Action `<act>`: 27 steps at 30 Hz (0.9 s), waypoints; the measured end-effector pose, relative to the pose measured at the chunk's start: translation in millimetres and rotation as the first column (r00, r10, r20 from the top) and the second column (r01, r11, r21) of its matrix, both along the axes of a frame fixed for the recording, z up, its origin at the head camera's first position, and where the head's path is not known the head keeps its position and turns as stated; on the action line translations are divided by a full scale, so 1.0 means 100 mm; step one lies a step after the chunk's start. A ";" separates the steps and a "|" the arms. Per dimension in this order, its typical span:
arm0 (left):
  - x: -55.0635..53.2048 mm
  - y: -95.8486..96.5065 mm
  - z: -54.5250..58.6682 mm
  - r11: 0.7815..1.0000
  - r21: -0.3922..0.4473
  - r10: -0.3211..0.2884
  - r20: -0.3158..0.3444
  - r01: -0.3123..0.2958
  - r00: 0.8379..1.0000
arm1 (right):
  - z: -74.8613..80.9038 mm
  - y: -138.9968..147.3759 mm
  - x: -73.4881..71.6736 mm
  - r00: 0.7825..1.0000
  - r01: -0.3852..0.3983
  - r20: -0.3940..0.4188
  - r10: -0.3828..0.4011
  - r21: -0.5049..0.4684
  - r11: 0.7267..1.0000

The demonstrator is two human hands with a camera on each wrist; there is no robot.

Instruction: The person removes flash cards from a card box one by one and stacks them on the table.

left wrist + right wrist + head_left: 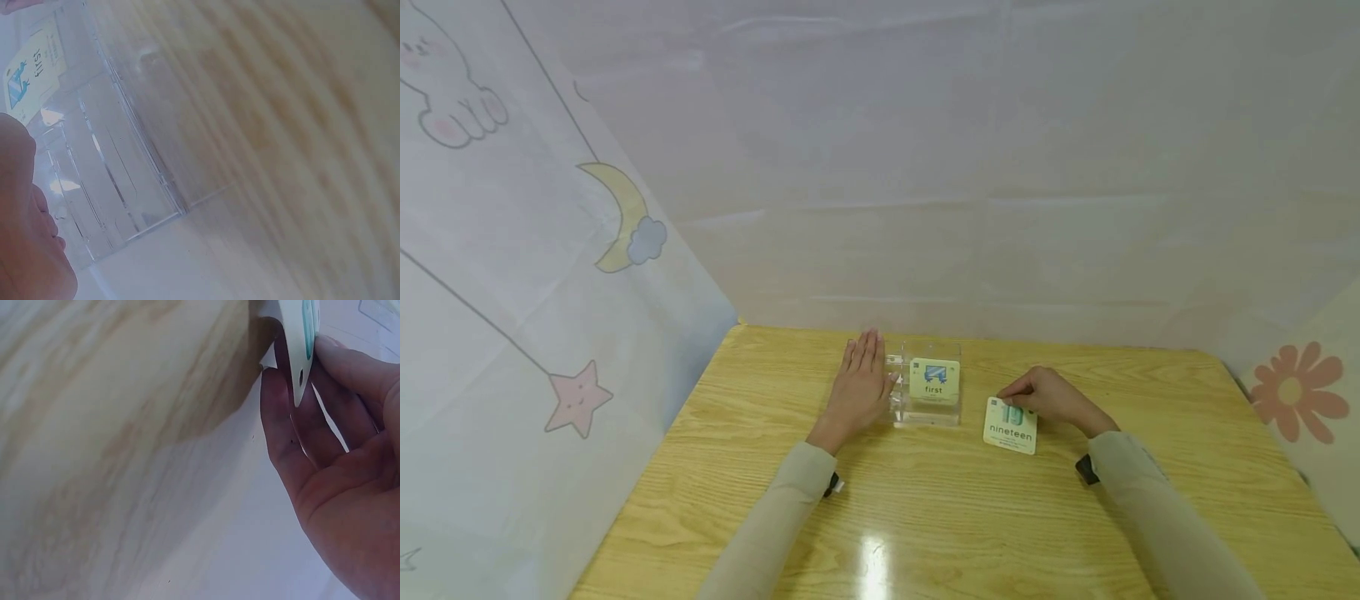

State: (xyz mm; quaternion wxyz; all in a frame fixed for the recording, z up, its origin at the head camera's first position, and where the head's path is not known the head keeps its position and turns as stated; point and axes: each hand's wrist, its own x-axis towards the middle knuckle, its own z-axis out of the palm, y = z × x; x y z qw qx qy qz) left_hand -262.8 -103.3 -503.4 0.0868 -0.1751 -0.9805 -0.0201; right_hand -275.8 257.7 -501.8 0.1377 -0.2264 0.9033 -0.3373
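A clear plastic tray with ridged dividers lies on the table, and a pale yellow flash card reading "first" is inside its right part. My left hand lies with straight fingers along the tray's left side, its thumb reaching over that edge. To the right of the tray, my right hand pinches the top edge of another yellow flash card, which reads "nineteen". In the right wrist view the thumb is on the printed face of this card, with fingers behind it. The left wrist view shows the tray's walls close up.
The wooden table runs back to a pale hanging sheet. Another printed sheet borders the left side, and a flower print is on the right. Dark wrist devices show at both cuffs.
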 end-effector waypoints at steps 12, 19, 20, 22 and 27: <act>0.00 0.00 0.00 1.000 0.000 0.004 -0.003 -0.004 1.000 | -0.03 -0.03 -0.01 0.999 0.044 -0.011 -0.044 0.013 0.999; 0.01 0.00 0.02 1.000 -0.003 -0.002 0.010 0.002 1.000 | -0.04 -0.05 0.00 0.997 0.049 -0.053 -0.047 0.021 0.999; 0.01 0.00 0.03 1.000 -0.005 -0.004 0.011 0.004 1.000 | -0.04 -0.04 0.00 0.997 0.043 -0.057 -0.042 0.021 0.999; 0.01 0.00 0.03 1.000 -0.007 -0.007 0.014 0.007 1.000 | -0.04 -0.04 0.01 0.998 0.042 -0.055 -0.041 0.018 0.999; 0.01 0.00 0.05 1.000 0.003 -0.011 0.006 0.011 1.000 | -0.01 -0.02 0.02 0.998 0.029 -0.061 -0.028 0.015 0.999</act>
